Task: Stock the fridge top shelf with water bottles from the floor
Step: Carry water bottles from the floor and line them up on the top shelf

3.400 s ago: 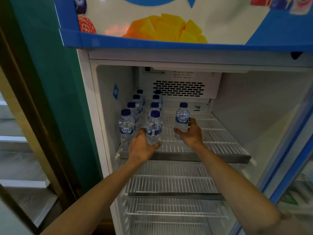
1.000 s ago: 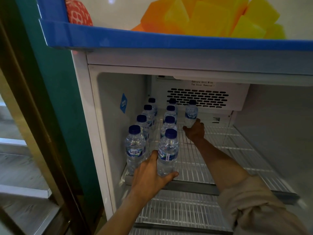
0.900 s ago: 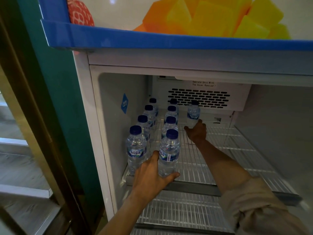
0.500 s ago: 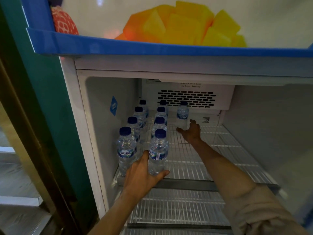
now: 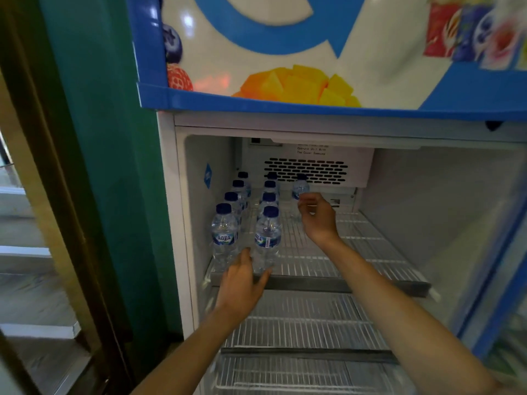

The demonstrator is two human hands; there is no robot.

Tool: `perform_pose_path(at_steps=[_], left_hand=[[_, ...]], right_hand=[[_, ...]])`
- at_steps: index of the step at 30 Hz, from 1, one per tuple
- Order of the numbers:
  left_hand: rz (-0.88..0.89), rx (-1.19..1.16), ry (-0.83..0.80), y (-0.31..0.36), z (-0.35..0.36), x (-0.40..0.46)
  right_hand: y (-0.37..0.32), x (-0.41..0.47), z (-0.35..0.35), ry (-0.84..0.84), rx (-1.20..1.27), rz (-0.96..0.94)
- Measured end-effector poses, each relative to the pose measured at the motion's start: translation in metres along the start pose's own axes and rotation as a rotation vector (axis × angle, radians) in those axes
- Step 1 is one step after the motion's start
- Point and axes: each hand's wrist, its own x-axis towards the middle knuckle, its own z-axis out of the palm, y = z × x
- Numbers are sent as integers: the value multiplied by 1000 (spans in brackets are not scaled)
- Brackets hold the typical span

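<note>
The open fridge's top wire shelf [image 5: 370,253] holds two rows of small blue-capped water bottles along its left side. My left hand [image 5: 242,283] wraps the base of the front water bottle [image 5: 267,238] of the second row, thumb on its left and fingers on its right. Beside it stands the first row's front bottle [image 5: 224,236]. A single bottle [image 5: 299,189] stands at the back, starting a third row. My right hand [image 5: 318,216] hovers just in front of it, fingers curled apart and holding nothing.
Lower wire shelves [image 5: 302,323] sit beneath. The vented fan cover [image 5: 306,170] fills the back wall above the bottles. The fridge door [image 5: 502,280] stands open at the right. A green wall [image 5: 99,166] and steps [image 5: 25,252] lie left.
My right hand has let go of the back bottle and drawn back toward me. My left hand stays at the front bottle's base. The head camera has pulled back and tilted up.
</note>
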Motion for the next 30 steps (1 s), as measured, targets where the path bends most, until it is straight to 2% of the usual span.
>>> perform_pose_path(at_steps=[6,11,15,19,22,26,30], left_hand=[[240,157,-3,-23,-22,-26],[364,199,24,-39,-28,-28],[363,156,16,-45,-23,-35],[275,99,-9,-42,-23,-33],[279,103,-51,-42,-26,-31],[277,105,-84,-43,-29,-30],[277,101,-100,-42,-30,-29]], right_hand=[[-40,-57,4,-132,15,-15],[-38,-83,22,-208,-313,5],[-25,-90,31,-164,-300,-23],[-21,-85,33,-175,-128,93],[-23,-86,34,-205,-82,113],[-27,-90,39,-208,-57,136],[-22,-100,49,-219,-133,145]])
